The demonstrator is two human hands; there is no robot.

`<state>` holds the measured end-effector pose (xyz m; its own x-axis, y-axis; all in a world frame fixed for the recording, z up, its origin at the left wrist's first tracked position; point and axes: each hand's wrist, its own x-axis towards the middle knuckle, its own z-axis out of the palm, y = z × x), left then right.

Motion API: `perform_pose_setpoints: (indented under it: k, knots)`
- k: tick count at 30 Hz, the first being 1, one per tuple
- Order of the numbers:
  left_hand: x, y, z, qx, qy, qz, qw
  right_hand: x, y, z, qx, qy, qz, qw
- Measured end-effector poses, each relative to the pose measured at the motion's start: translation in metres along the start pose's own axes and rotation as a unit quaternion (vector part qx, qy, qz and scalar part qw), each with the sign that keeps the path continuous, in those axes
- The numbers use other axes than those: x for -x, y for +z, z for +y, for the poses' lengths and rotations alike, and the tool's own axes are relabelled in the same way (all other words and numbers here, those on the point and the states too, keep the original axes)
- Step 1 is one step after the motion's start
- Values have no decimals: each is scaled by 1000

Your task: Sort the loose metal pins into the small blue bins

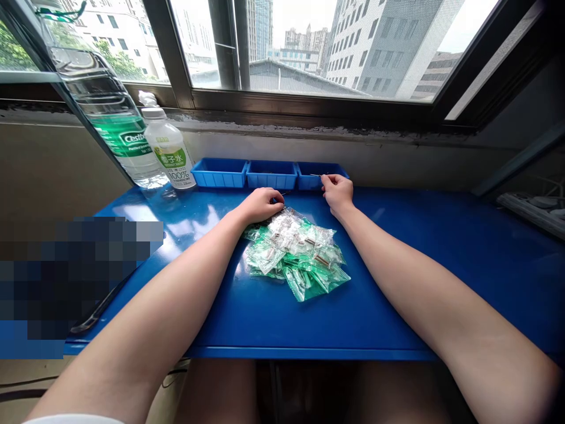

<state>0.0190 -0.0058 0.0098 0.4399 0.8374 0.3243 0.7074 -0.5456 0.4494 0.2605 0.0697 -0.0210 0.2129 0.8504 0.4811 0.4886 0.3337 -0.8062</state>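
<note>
My right hand is at the front of the right blue bin, its thumb and forefinger pinching a thin, dark, pin-like piece that points left over the bin. Beside the far left edge of the bag pile, my left hand is closed with its fingers curled; a small dark tip shows near them, but what it holds is too small to name. Clear and green-tinted plastic bags lie heaped between my forearms, some with small metal parts inside.
A middle bin and a left bin stand in line with the right one along the wall. To their left are a coconut water bottle and a large water bottle. A power strip sits at the far right of the blue table.
</note>
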Motion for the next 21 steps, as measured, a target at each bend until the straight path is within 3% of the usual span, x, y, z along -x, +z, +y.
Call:
perform_pose_setpoints:
  k: [4, 11, 21]
  knots:
    - [0, -1, 1, 0, -2, 0, 1000, 1, -1, -3, -28, 62, 55, 996]
    - [0, -1, 1, -1, -2, -3, 1000, 2, -9, -6, 8, 77, 128, 989]
    - [0, 0, 1, 0, -3, 2, 1000, 5, -10, -16, 19, 74, 98, 992]
